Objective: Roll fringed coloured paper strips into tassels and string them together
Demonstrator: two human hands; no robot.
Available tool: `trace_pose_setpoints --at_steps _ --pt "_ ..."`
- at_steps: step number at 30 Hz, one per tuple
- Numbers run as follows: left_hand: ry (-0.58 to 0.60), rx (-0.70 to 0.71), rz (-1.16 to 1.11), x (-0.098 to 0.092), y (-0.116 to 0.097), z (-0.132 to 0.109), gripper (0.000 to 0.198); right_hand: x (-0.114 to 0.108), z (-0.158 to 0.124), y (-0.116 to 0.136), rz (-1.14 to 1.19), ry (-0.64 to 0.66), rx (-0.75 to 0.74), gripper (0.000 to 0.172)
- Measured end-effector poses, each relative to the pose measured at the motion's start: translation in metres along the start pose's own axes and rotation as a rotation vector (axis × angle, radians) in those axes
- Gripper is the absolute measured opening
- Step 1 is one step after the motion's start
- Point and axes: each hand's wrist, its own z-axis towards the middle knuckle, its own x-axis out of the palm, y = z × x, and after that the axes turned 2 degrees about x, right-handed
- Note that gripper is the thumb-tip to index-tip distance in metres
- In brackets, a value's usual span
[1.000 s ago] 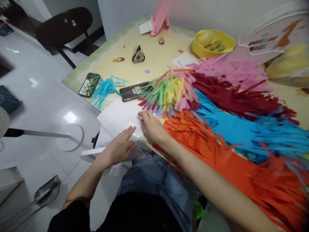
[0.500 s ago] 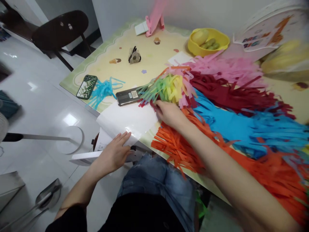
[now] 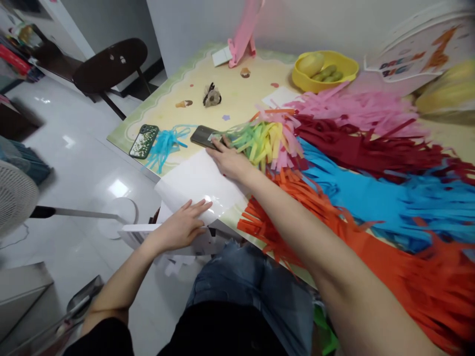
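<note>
My left hand (image 3: 182, 225) lies flat, fingers spread, on the lower part of a glossy white sheet (image 3: 191, 180) that hangs partly over the table's edge. Across the sheet's upper part rests my right hand (image 3: 232, 162), its fingers outstretched and reaching the end of a dark phone (image 3: 200, 137). Whether those fingertips press on the phone or just beside it, I cannot tell. Right of that hand is a bunch of green, yellow and pink paper strips (image 3: 267, 141). Under my right forearm spreads orange fringed paper (image 3: 282, 188).
Blue (image 3: 352, 190), dark red (image 3: 356, 146) and pink fringes (image 3: 363, 106) cover the table's right side. At the left edge are a light blue tassel (image 3: 166, 146) and a green-cased phone (image 3: 144, 141). A hair clip (image 3: 212, 96), a yellow fruit bowl (image 3: 297, 81) and a pink stand (image 3: 241, 42) sit farther back.
My right hand has left the strips, moved left and up onto the sheet, and its fingers have opened out. My left hand stays on the sheet. The camera view has shifted slightly.
</note>
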Motion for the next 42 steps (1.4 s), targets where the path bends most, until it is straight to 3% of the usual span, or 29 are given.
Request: trace_pose_setpoints --at_steps 3,6,10,13,19,26,30,35,42 --pt "0.018 0.034 0.002 -0.009 0.009 -0.004 0.031 -0.002 -0.026 -0.005 0.018 -0.043 -0.094 0.054" --pt "0.043 0.078 0.016 -0.015 0.016 -0.003 0.031 0.002 -0.078 -0.001 0.015 0.027 -0.244 0.051" --pt "0.06 0.059 0.033 -0.021 0.022 0.002 0.028 0.008 -0.142 0.019 -0.029 0.048 -0.179 0.049" --pt "0.097 0.03 0.08 -0.029 0.025 0.005 0.028 0.011 -0.16 0.038 -0.059 0.028 -0.069 0.05" --pt "0.122 -0.035 0.115 -0.045 0.02 0.0 0.036 0.006 -0.136 0.048 -0.036 0.023 0.09 0.049" --pt "0.048 -0.061 0.037 -0.024 0.008 -0.003 0.033 -0.01 -0.101 0.046 0.127 0.007 0.018 0.023" --pt "0.032 -0.062 0.047 -0.016 0.004 -0.01 0.034 0.004 -0.096 0.056 0.287 -0.075 -0.005 0.036" --pt "0.005 -0.084 0.068 -0.01 -0.001 -0.013 0.035 0.026 -0.104 0.073 0.334 -0.088 -0.044 0.039" --pt "-0.009 -0.117 0.117 -0.004 -0.003 -0.009 0.034 0.027 -0.106 0.08 0.391 -0.133 0.036 0.04"
